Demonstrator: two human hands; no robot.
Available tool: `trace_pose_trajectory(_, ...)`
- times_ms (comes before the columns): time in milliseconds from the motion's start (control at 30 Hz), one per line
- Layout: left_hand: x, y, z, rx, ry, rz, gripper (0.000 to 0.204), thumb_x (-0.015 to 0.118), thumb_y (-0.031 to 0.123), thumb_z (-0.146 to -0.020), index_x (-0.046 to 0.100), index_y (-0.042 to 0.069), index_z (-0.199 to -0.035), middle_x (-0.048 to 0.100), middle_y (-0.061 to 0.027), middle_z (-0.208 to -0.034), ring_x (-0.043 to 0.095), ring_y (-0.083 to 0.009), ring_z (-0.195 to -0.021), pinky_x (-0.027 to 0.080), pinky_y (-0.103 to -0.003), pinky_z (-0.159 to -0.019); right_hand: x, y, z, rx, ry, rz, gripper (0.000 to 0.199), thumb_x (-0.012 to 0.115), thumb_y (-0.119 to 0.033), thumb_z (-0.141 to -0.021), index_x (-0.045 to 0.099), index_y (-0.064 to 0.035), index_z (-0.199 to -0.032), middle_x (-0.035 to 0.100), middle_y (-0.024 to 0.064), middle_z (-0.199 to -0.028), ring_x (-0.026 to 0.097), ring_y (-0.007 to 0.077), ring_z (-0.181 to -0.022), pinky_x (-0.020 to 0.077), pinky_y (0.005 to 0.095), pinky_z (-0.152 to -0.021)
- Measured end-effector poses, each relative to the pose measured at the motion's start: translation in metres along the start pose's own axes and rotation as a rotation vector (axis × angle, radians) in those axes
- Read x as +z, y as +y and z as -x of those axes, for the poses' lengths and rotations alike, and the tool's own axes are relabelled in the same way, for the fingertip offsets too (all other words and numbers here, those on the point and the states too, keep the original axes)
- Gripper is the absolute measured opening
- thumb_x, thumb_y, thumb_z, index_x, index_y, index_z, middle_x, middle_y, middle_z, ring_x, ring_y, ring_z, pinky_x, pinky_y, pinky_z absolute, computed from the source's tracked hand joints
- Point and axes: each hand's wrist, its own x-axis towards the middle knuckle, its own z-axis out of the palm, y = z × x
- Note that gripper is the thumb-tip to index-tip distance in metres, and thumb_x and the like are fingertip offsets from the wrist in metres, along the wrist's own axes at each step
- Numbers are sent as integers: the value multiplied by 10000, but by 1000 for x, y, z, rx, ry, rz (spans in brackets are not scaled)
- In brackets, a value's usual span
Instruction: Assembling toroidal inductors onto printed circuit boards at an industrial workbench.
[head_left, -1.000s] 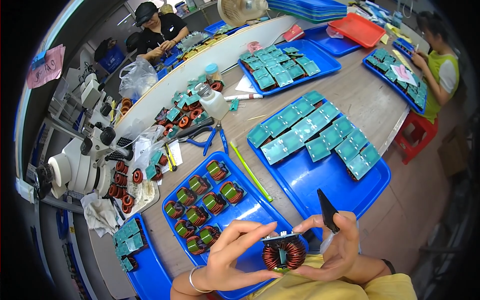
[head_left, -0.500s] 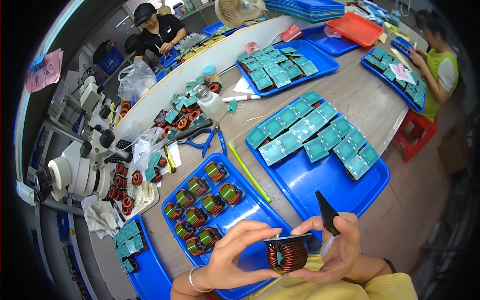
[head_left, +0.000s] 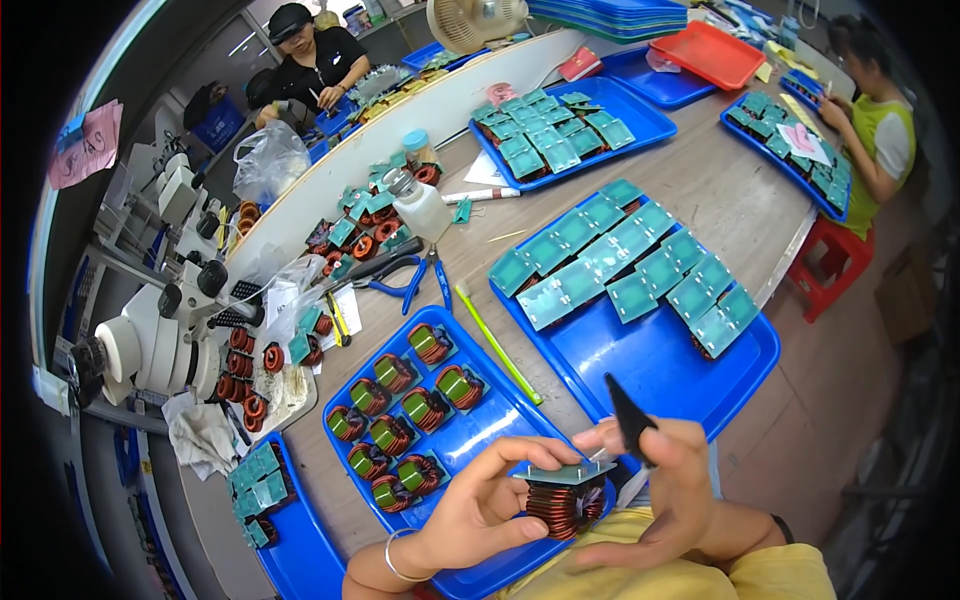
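A copper-wound coil (head_left: 563, 502) with a green square plate on top sits between both my hands near the lower edge. My left hand (head_left: 482, 503) grips it from the left, fingers curled around its side. My right hand (head_left: 672, 490) steadies its right side and also holds black tweezers (head_left: 626, 418), their tip pointing up. Just beyond my left hand lies a blue tray (head_left: 470, 448) with several similar coils standing in rows. Behind my right hand a second blue tray (head_left: 660, 355) carries several green-plated coils turned plate-up.
A green stick (head_left: 497, 342) lies between the two trays. Blue-handled pliers (head_left: 405, 276), a white squeeze bottle (head_left: 418, 205) and loose coils are on the wooden table. A microscope (head_left: 165, 335) stands at the left. Two other people work at the far left and right.
The coil has been turned in my hands: its wound side faced the camera earlier, and now the green plate is on top. Both hands stay in place.
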Motion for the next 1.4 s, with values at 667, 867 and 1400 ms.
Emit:
trace_pose_trajectory(667,-6,3,-1,-139,-211,393,410,476,142,-909,288,65,-1266,110,-220,-1432,296,-294,-1291,330,-387,-1003,2,10,18,91,89,100,830,841,-179,-590,378,43,-1241,446,181,-1154,491,271,-1017,440,305,-799)
trace_pose_trajectory(867,-7,-6,1,-176,-142,400,406,494,136,-900,285,61,-1240,350,-194,-1308,435,-266,-1183,361,-369,-965,6,7,21,105,12,110,977,844,-75,-555,245,-8,-1323,405,174,-1147,579,261,-939,489,364,-794)
trace_pose_trajectory(1400,-7,-10,3,-170,-81,320,352,476,74,-880,297,63,-1183,430,-125,-1139,495,-214,-1067,416,-324,-885,14,3,18,-6,24,147,961,853,-139,-557,257,-39,-1304,430,155,-1090,613,265,-840,521,363,-702)
